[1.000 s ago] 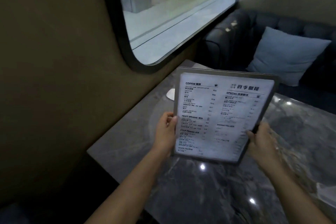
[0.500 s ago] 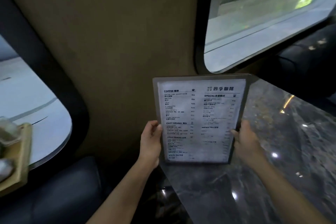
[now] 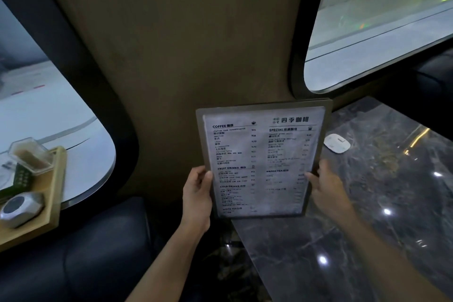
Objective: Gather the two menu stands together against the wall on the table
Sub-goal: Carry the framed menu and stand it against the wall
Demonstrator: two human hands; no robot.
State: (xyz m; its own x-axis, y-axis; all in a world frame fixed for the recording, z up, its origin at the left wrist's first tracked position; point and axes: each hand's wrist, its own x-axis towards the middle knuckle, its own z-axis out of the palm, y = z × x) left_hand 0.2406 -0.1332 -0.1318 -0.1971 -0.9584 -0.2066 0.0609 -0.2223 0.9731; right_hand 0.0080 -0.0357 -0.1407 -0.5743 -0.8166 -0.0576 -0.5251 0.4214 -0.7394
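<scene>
A flat grey menu stand (image 3: 262,159) with a white printed menu sheet is held upright in front of the brown wall (image 3: 196,44), over the near left corner of the dark marble table (image 3: 367,203). My left hand (image 3: 197,193) grips its lower left edge. My right hand (image 3: 323,185) grips its lower right edge, thumb on the front. A second thin edge shows along the stand's top and right side; whether that is a second stand I cannot tell.
A small white disc (image 3: 337,143) lies on the table near the wall. A dark sofa seat (image 3: 85,252) is below left. At far left a wooden tray (image 3: 52,186) holds a clear box and a grey round device. Windows flank the wall.
The view has swung left, from the sofa end toward the wall between the windows. The menu stand stays in both hands and now sits at the table's left corner near the wall.
</scene>
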